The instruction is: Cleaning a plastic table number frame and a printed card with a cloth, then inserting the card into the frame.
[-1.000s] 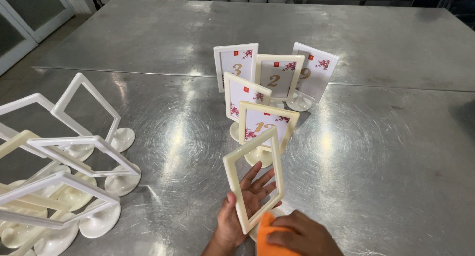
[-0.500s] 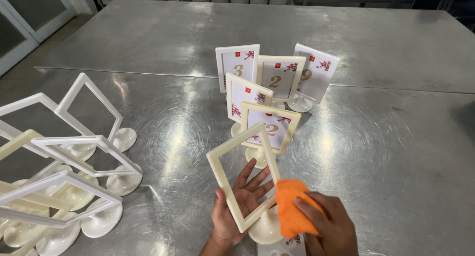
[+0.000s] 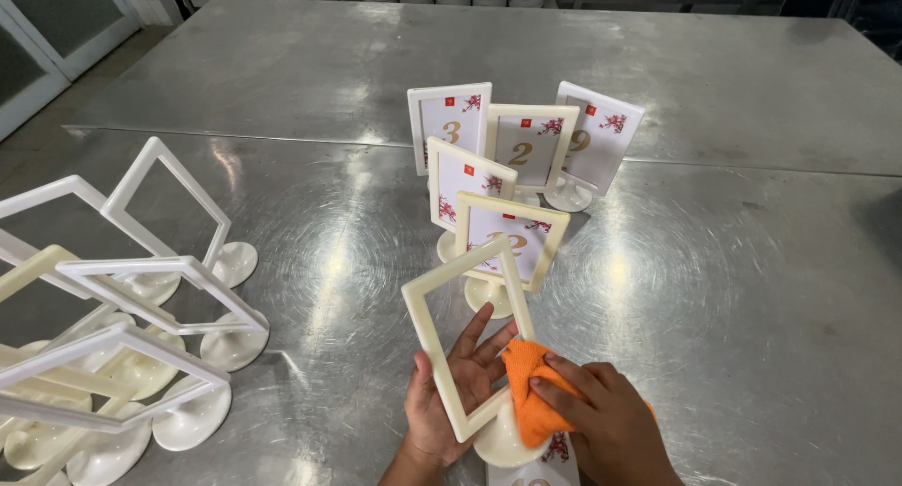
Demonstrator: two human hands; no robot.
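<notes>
A cream-coloured stand-up card frame (image 3: 467,340), empty of any card, is held tilted in the open-palmed left hand (image 3: 456,392), its long axis leaning up and to the left from its round base near the picture's lower edge. An orange cloth (image 3: 528,401) is gripped in the right hand (image 3: 606,420) and pressed against the frame's lower right side, just beside the left fingers. Everything lies over a steel table (image 3: 733,289), with filled number stands (image 3: 512,180) behind and empty white frames (image 3: 122,307) well apart at the left.
</notes>
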